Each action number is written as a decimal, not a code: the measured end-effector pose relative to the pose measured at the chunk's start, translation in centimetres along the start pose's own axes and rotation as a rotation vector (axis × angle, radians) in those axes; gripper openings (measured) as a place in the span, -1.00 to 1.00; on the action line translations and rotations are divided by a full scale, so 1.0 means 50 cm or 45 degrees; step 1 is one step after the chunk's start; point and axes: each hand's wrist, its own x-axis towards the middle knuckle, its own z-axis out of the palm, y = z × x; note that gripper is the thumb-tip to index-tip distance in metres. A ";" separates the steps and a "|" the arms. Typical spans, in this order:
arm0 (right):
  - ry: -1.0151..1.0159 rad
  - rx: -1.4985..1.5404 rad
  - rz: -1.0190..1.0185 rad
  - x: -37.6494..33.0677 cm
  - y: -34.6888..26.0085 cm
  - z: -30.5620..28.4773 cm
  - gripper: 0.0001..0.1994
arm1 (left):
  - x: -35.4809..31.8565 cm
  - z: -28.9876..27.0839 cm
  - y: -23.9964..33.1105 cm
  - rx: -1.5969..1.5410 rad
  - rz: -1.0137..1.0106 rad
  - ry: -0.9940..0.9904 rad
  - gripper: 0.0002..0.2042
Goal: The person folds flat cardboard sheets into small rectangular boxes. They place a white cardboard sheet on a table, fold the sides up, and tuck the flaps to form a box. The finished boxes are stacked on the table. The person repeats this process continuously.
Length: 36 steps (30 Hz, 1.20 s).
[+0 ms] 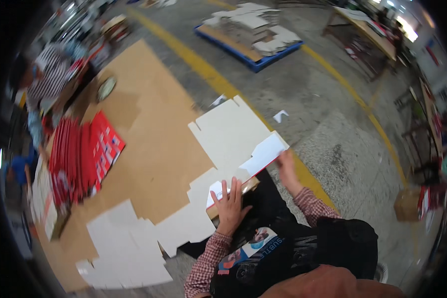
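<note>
A white die-cut card sheet with a red edge (264, 155) lies slantwise at the near edge of the table, in front of my body. My left hand (229, 206) rests on its left end, fingers spread and flat. At the sheet's right end, my right hand (288, 171) has its fingers curled against the corner and seems to grip it; its thumb is hard to make out. Under the sheet and my left hand, a brown cardboard edge (212, 212) shows. Beyond it lies a larger off-white cut cardboard blank (231, 131).
More off-white blanks (119, 243) lie at the near left on the brown board-topped table (149, 99). A fanned stack of red printed sheets (84, 156) is at the left, with a person in stripes (54, 72) behind. On the floor stands a blue pallet (257, 64) bearing cardboard.
</note>
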 end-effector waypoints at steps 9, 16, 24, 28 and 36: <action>-1.729 -1.281 -1.390 -0.096 -0.134 0.236 -0.07 | -0.101 0.025 -0.064 -0.201 -0.190 -0.067 -0.06; -1.548 -0.797 -1.211 -0.064 -0.152 0.222 -0.17 | -0.154 -0.145 -0.262 -0.434 -0.183 -0.166 -0.85; -1.532 -1.159 -1.455 -0.090 -0.074 0.226 -0.33 | -0.168 -0.147 -0.347 -1.046 -0.591 0.050 -0.67; -1.836 -0.941 -1.175 -0.101 -0.039 0.275 -0.43 | -0.297 -0.076 -0.315 -0.566 -0.918 0.334 -0.64; -2.219 -0.710 -1.320 -0.212 -0.075 0.392 -0.40 | -0.398 -0.085 -0.172 0.328 -0.326 -0.032 -0.22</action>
